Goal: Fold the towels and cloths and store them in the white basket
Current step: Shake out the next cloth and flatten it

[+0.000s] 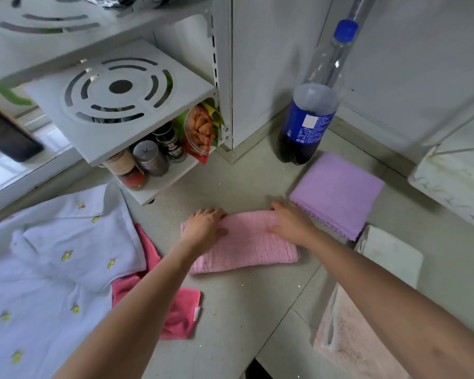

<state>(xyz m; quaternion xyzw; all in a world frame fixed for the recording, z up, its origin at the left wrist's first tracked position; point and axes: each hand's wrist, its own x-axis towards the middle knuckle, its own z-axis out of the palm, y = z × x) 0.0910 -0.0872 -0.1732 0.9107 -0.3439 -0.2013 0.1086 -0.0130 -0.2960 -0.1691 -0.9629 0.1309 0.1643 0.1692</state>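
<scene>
Two hands lie flat on the pink towel, which sits on the desk beneath the fingers: left hand, right hand. Fingers extended, pressing, gripping nothing. Folding is under way; judged next: another fold. A folded purple cloth lies just beyond the right fingers.

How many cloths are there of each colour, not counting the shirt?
Light pink: 1, the pink towel under the left hand and right hand
Purple: 1, the folded purple cloth
Dark pink: 1, the dark pink cloth partly under the shirt
Total: 3
</scene>
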